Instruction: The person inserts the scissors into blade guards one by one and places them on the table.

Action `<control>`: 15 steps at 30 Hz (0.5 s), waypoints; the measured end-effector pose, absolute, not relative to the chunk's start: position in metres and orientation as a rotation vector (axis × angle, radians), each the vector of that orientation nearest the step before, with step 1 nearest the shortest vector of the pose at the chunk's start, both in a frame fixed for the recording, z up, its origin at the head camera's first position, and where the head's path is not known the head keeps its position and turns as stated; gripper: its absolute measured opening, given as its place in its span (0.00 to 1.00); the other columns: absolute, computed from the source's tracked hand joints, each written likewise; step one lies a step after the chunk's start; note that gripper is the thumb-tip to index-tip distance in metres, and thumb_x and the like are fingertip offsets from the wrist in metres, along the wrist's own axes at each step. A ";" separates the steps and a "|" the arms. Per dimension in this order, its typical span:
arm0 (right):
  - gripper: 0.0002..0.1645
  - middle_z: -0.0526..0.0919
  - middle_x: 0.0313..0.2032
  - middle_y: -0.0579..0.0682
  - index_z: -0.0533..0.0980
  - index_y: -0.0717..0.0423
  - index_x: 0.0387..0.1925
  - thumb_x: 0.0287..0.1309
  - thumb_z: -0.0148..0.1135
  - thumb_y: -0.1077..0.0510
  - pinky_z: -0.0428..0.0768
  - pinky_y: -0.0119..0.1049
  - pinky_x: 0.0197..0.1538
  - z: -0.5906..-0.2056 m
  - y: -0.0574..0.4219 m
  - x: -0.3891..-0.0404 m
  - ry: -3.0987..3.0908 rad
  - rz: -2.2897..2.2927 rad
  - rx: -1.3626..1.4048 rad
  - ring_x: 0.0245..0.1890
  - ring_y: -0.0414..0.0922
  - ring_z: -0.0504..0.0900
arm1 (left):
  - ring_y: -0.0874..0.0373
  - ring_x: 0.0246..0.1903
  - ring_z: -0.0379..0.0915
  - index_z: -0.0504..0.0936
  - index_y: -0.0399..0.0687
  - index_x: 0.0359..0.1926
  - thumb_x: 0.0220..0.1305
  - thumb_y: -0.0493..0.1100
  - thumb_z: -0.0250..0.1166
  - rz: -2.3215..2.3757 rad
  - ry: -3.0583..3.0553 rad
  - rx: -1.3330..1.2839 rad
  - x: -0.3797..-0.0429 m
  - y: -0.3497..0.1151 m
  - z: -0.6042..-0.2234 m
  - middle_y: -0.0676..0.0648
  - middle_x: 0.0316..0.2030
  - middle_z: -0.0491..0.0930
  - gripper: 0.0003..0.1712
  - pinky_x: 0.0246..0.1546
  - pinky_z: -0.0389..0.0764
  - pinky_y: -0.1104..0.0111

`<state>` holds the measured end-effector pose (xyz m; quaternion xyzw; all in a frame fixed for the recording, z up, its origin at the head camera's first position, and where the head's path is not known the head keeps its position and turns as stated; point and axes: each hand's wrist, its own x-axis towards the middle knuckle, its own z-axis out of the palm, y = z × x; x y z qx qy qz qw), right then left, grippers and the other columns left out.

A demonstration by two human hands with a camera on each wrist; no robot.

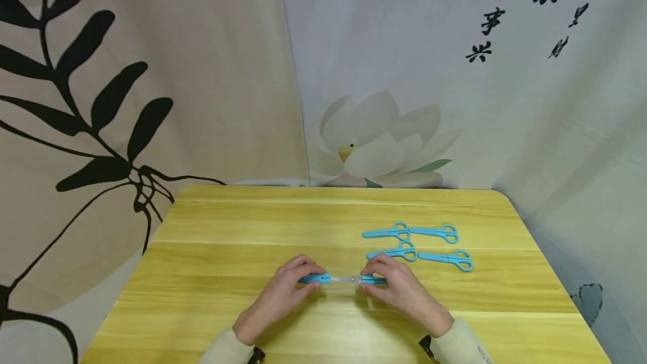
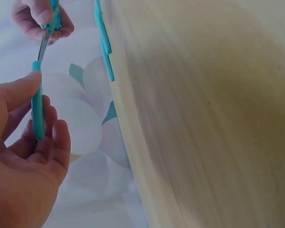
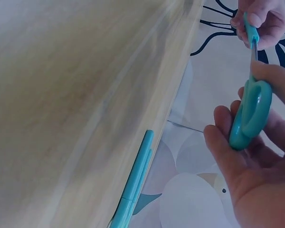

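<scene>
Between the two hands is a pair of scissors (image 1: 352, 280) with blue handles, its metal blades partly bare. My left hand (image 1: 292, 284) pinches the blue blade cover (image 2: 37, 104) between thumb and fingers, and the blade tips are still inside it. My right hand (image 1: 393, 281) grips the scissors by the blue loop handles (image 3: 251, 111). In the head view the scissors lie level from left to right, held close over the near middle of the table. Fingers hide part of the handles and of the cover.
Several blue scissors in covers lie in two rows just beyond my right hand, among them an upper right pair (image 1: 433, 232) and a lower right pair (image 1: 445, 259). They rest on the wooden table (image 1: 227, 229). Printed curtains (image 1: 227, 72) hang behind its far edge.
</scene>
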<state>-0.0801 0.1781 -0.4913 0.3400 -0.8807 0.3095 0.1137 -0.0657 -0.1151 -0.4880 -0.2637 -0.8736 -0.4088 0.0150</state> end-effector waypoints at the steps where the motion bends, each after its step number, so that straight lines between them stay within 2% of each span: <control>1: 0.12 0.83 0.42 0.43 0.85 0.51 0.36 0.51 0.82 0.59 0.86 0.45 0.49 -0.491 0.178 -0.080 -2.587 0.904 0.998 0.47 0.47 0.85 | 0.64 0.41 0.76 0.89 0.52 0.50 0.64 0.35 0.73 -1.271 -2.720 -0.821 -0.066 -0.115 -0.488 0.59 0.45 0.79 0.15 0.41 0.80 0.70; 10: 0.13 0.85 0.43 0.44 0.86 0.48 0.36 0.51 0.82 0.55 0.86 0.41 0.44 -0.489 0.175 -0.079 -2.588 0.759 0.995 0.42 0.44 0.85 | 0.65 0.40 0.75 0.89 0.52 0.50 0.65 0.36 0.73 -1.276 -2.716 -0.821 -0.066 -0.113 -0.490 0.60 0.44 0.79 0.13 0.41 0.81 0.70; 15: 0.14 0.85 0.42 0.44 0.86 0.52 0.38 0.51 0.82 0.55 0.86 0.38 0.42 -0.486 0.173 -0.079 -2.571 0.739 0.998 0.39 0.42 0.85 | 0.64 0.41 0.76 0.89 0.51 0.50 0.64 0.35 0.73 -1.279 -2.714 -0.813 -0.066 -0.112 -0.491 0.59 0.45 0.78 0.13 0.42 0.82 0.70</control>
